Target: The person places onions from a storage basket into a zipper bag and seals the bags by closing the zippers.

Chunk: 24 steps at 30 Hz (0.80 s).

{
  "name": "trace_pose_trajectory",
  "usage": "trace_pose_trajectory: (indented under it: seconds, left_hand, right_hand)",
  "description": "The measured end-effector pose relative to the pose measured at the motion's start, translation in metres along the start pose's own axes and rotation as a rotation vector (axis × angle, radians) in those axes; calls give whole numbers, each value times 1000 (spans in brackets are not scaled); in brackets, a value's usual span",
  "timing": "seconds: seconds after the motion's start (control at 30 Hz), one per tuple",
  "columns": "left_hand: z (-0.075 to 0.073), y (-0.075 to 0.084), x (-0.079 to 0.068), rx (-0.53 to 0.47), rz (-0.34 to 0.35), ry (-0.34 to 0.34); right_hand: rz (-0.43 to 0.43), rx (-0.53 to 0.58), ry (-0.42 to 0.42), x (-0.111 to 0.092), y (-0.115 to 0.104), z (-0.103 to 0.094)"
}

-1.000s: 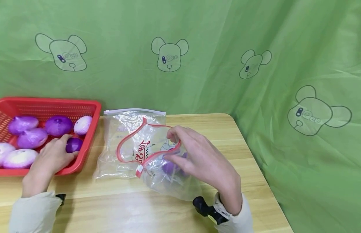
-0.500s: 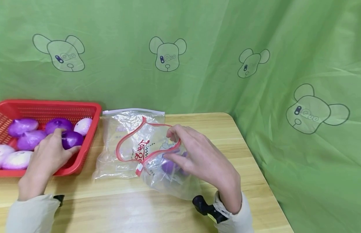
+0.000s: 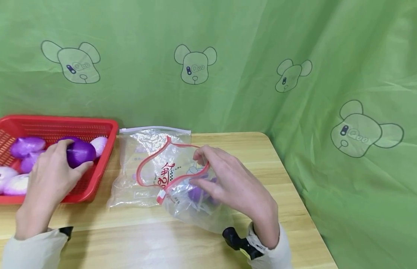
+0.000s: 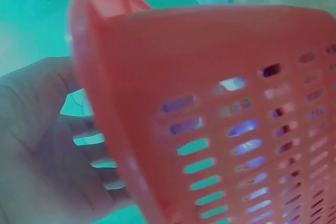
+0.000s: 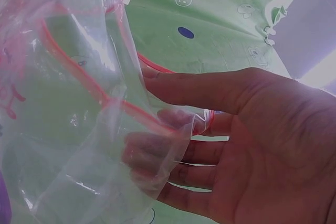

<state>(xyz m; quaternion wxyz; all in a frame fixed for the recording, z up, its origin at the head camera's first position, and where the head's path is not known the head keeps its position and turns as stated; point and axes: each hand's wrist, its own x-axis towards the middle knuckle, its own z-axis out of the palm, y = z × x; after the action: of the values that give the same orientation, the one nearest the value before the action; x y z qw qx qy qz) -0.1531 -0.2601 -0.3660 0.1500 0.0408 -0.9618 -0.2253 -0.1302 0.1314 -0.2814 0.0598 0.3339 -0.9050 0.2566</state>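
At the left of the head view sits a red plastic basket with slotted sides. Two white-and-purple onions lie in its lower left corner, plainer purple onions behind them, and a pale onion by the right wall. The person's left hand reaches in over the front rim. Its grip is closed around a dark purple onion, thumb on the near side and fingers on the far, over the basket's right part; I can't tell whether it touches the onion partly hidden behind it. From the left wrist, the basket wall fills most of the view.

Right of the basket, a clear bag with a pale lilac zip lies flat on the wooden bench. Overlapping it at the middle of the frame is a red-zipped clear bag, its mouth gaping, with something purple inside. The person's right hand is at that mouth, its grip loosely spread: thumb and fingers stand apart with the red rim running between them, and some fingers show through the plastic from the right wrist. A green curtain printed with big-eared heads fills the top and right.
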Motion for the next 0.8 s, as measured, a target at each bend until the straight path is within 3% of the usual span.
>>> trace_pose_trajectory:
  seconds: [0.43,0.8]
  left_hand:
    - [-17,28,-11,-74,121,151]
    - [-15,68,-28,-191,338,176]
  right_hand:
    - [15,-2,-2,-3,-2,1]
    - [0,-11,3,-3,-2,1]
